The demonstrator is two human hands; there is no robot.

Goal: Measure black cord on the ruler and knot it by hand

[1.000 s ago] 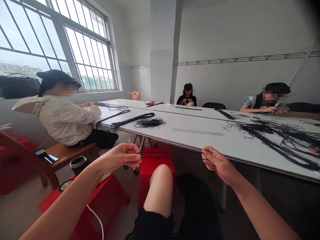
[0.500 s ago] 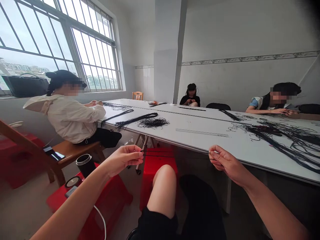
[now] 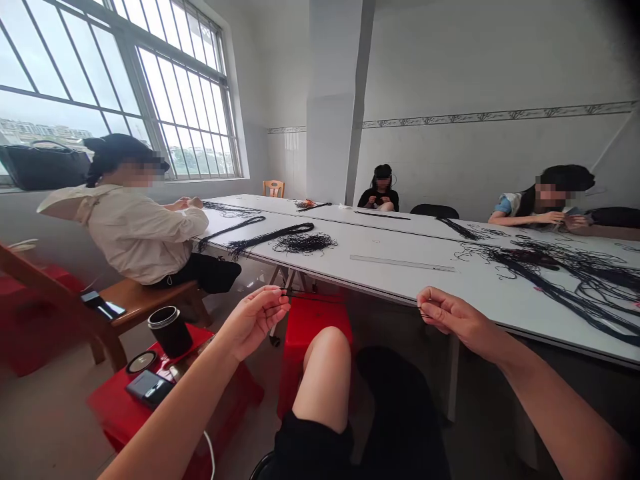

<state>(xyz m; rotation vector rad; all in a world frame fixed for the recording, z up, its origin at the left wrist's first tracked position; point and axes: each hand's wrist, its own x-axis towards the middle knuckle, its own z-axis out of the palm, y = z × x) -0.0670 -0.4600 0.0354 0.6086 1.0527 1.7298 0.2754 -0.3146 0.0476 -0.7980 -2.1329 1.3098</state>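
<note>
My left hand [image 3: 257, 315] and my right hand [image 3: 450, 315] are raised in front of the white table's near edge [image 3: 400, 293], above my bare knee [image 3: 325, 353]. Each hand pinches one end of a thin black cord [image 3: 310, 296], which runs nearly level between them. The cord is hard to follow toward the right hand. A long clear ruler [image 3: 403, 263] lies on the table just beyond my hands. A tangle of black cords [image 3: 560, 267] covers the table to the right.
A person in a cream top [image 3: 135, 230] sits at the left on a wooden chair. Two more people sit at the far side. A red stool [image 3: 150, 407] beside my left arm carries a black cup [image 3: 170, 331], a lid and a phone. Another red stool [image 3: 310, 320] stands under the table.
Both hands have risen slightly and drawn a little further apart, still pinching the cord. The view has tipped so the red stool with the phone shows more.
</note>
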